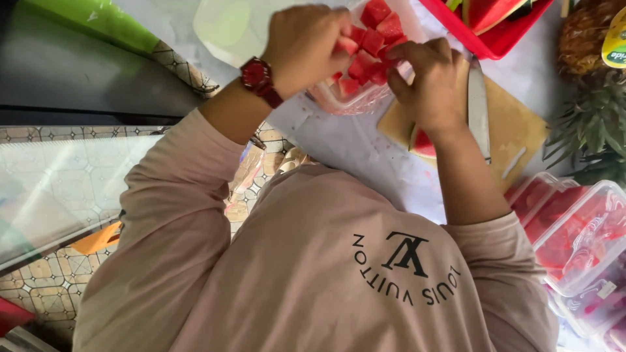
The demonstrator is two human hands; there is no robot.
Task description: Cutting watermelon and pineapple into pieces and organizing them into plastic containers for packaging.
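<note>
1. left hand (304,45) (red watch on the wrist) curls over watermelon cubes (368,49) in a clear tub (345,98) - gripping some.
2. right hand (430,81) pinches cubes at the tub's edge - knife (478,107) on the cutting board (515,130) beside it.

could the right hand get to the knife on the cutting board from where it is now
Probably yes. The right hand is at the watermelon cubes in the clear container, and the knife lies uncovered on the cutting board just beside it, with nothing between them.
</note>
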